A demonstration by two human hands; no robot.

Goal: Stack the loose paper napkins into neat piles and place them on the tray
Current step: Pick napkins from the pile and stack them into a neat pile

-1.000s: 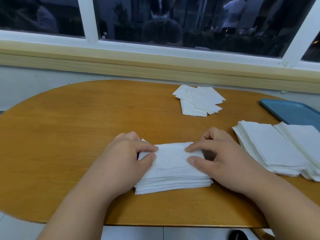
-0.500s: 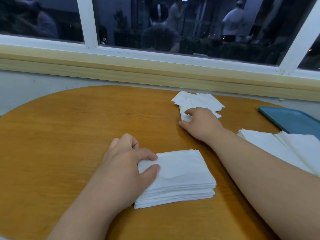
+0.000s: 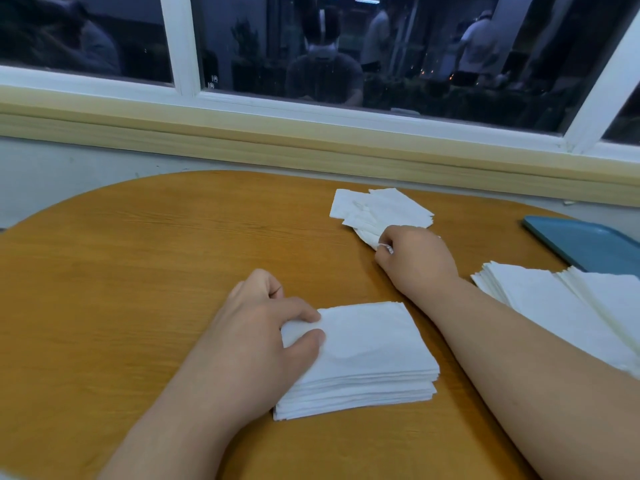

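Right hand [image 3: 415,261] grip: closed, pinching a white corner at the near edge of the loose napkins [image 3: 381,209]. A bit of paper shows between the curled fingers at the hand's left side. That heap sits far on the counter [image 3: 138,271], right of centre, with sheets overlapping at mixed angles, not squared. Right forearm comes in from the near right and passes between the near stack and the right piles.

Left hand [image 3: 256,337] grip: closed, fingers curled, thumb and index finger pinching the left edge of the near stack [image 3: 363,351] at its top sheets. Other fingers are tucked by the stack's far-left corner; can't tell whether they touch paper or counter. Stack is near, about centre, flat on the counter. Many layers, edges mostly aligned, lower layers stick out slightly at the near-right corner.

Right piles [image 3: 554,306]: two more napkin piles, side by side and overlapping, at the right edge of view, partly hidden by the right forearm. Their left edges fan out stepwise. Both are on the counter, not on the tray.

Tray [image 3: 581,240]: blue, far right, cut off by the frame edge. It lies just beyond the right piles and apart from the loose napkins.

Background: pale wood ledge [image 3: 242,143] runs along the wall, with a white-framed window [image 3: 180,46] above it. Glass is dark, with dim reflections of people.
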